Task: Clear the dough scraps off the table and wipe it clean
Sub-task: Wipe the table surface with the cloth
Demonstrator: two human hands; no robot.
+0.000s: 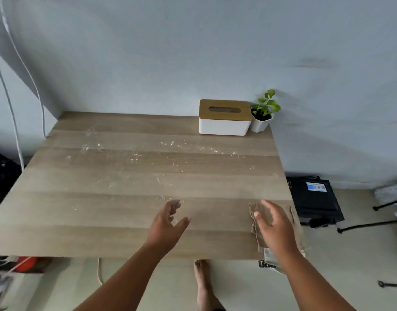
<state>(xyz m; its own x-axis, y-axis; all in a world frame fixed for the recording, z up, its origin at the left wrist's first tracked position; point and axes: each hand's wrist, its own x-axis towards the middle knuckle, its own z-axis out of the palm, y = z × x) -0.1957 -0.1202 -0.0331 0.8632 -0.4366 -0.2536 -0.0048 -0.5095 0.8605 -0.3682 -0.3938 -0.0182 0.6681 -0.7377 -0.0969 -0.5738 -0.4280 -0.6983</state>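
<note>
Flour-like white specks and small dough scraps [188, 147] lie scattered across the middle and far half of the pale wood-grain tabletop [103, 221] — thin, dry-looking residue, judged light and loose, likely to smear or scatter rather than lift in one piece. A tan, crumpled cloth [256, 212] lies flat at the near right corner of the tabletop, partly overhanging the edge. It appears soft and limp; a bunched grip near its centre should give a firm pad for wiping.

The right hand [275, 225] hovers directly over the cloth, fingers spread and relaxed, holding nothing; contact with the cloth cannot be confirmed. The left hand [168, 221] is just above the tabletop near the front centre, fingers loosely curved, empty — the nearest specks lie just beyond its fingertips.

A white tissue box with a wooden lid [224, 117] and a small potted green plant [262, 113] stand at the far right corner.
</note>
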